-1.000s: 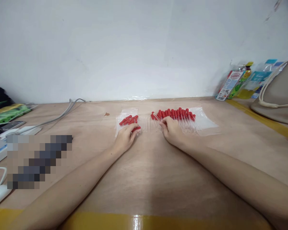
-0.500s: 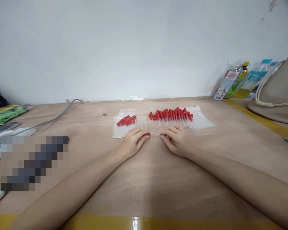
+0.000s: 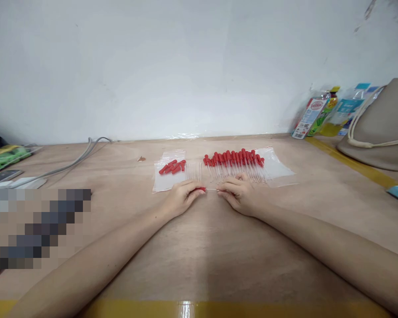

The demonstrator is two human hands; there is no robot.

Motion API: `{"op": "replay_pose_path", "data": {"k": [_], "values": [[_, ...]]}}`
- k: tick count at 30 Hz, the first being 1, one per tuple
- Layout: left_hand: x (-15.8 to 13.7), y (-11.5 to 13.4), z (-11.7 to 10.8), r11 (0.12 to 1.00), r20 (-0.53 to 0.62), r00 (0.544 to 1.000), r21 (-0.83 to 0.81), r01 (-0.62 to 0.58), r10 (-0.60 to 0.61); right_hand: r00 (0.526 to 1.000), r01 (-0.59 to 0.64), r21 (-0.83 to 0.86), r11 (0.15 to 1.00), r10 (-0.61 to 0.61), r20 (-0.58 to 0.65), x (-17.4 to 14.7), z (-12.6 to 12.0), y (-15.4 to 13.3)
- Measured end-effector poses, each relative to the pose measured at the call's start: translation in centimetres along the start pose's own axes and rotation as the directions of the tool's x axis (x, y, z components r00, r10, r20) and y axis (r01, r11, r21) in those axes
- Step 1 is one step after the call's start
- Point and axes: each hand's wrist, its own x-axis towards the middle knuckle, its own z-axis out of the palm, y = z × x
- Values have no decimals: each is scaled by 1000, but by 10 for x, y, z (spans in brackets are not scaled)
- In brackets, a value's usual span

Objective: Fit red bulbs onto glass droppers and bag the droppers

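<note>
My left hand (image 3: 183, 197) is closed in a pinch on a red rubber dropper bulb (image 3: 202, 189), its open end pointing right. Facing it, my right hand (image 3: 239, 193) pinches a thin clear dropper tube (image 3: 212, 190). The tube's left end is at the bulb's mouth; whether it is inside I cannot tell. Behind my left hand, several loose red bulbs (image 3: 172, 167) lie on a clear plastic bag (image 3: 159, 184). Beside them are several bare tubes (image 3: 194, 171). Beyond my right hand, a row of tubes with red bulbs fitted (image 3: 234, 158) rests partly on another plastic bag (image 3: 278, 165).
A grey cable (image 3: 69, 166) runs to a white power strip (image 3: 29, 182) on the left, near a phone (image 3: 5, 176) and a blurred-out dark object (image 3: 49, 225). Bottles (image 3: 343, 112), a carton (image 3: 310, 118) and a beige bag (image 3: 378, 128) stand at the right.
My hands have come slightly closer together, and the tube's end now meets the bulb's mouth, where a small gap showed before. The whole view has shifted slightly.
</note>
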Motion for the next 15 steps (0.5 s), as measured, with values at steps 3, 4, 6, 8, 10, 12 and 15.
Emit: {"op": "replay_pose_path", "data": {"k": [3, 4, 6, 8, 10, 12, 15], "values": [[-1, -1, -1, 999, 47, 999, -34, -23, 24, 998, -10, 5, 1000, 10, 58, 1, -3, 0], [-1, -1, -1, 999, 65, 997, -41, -29, 32, 997, -14, -1, 1000, 14, 73, 2, -4, 0], [-1, 0, -1, 999, 93, 995, -40, -31, 35, 996, -20, -26, 999, 22, 86, 2, -6, -2], [-1, 0, -1, 999, 106, 994, -24, -29, 31, 997, -24, -59, 998, 28, 76, 3, -6, -3], [-1, 1, -1, 1000, 103, 994, 2, -29, 29, 998, -18, -85, 996, 23, 56, 3, -4, -4], [-1, 1, 0, 999, 95, 995, 27, -34, 32, 999, -7, -101, 995, 10, 35, 3, -2, -5], [0, 1, -1, 998, 86, 996, 53, -42, 38, 1000, 2, -112, 994, 1, 26, 5, 0, -6]]}}
